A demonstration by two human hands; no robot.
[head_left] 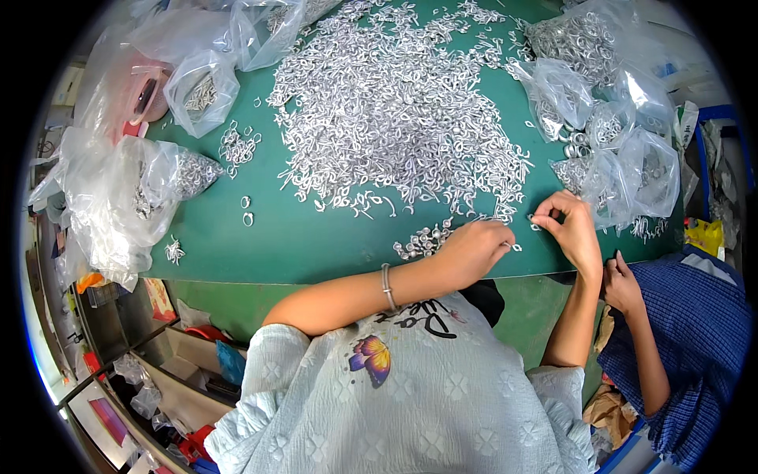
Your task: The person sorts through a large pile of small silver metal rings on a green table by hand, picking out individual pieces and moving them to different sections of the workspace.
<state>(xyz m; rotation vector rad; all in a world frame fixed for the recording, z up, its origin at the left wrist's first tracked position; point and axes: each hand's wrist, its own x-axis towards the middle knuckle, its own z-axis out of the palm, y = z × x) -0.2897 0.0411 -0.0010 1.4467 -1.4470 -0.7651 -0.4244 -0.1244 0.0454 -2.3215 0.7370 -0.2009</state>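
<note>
Near the table's front edge, my left hand (480,251) is closed in a pinch, and a small silver looped metal piece (516,247) shows at its fingertips. To its right, my right hand (572,229) pinches another tiny silver metal piece (535,227) between thumb and forefinger. The exact shape of both pieces is too small to tell. Beside my left hand lies a cluster of silver rings with round heads (425,240), partly hidden by the hand. Beyond both hands spreads a large heap of small silver metal pieces (395,118).
Clear plastic bags of silver parts line the left (197,175) and right (584,47) of the green table (237,257). Loose rings (238,148) lie at left. Close on my right, a co-worker's hand (622,284) rests by the table edge. Open shelving (170,355) stands lower left.
</note>
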